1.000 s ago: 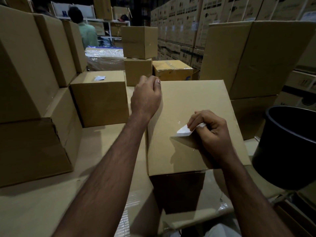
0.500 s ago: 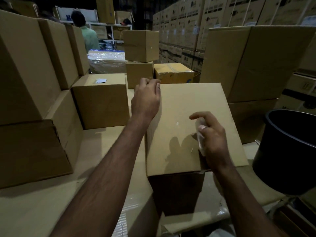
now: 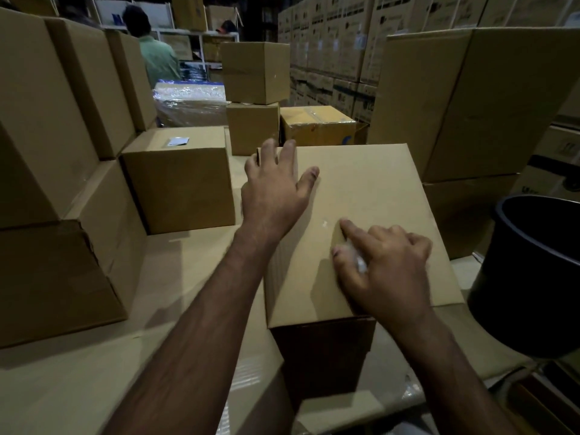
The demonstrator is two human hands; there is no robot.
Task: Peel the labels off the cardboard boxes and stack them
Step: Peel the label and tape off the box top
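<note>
Label [image 3: 357,262] (crumpled) in right hand [image 3: 386,271], beside black bin [image 3: 539,277].

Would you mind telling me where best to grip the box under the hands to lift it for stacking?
Probably by its two opposite side walls, one hand from each side. The box stands upright with a broad flat top, too wide for one hand; the left hand already lies at its far left corner.

head cam | looks forward and down, close over box top [image 3: 361,196] (single view)
</note>
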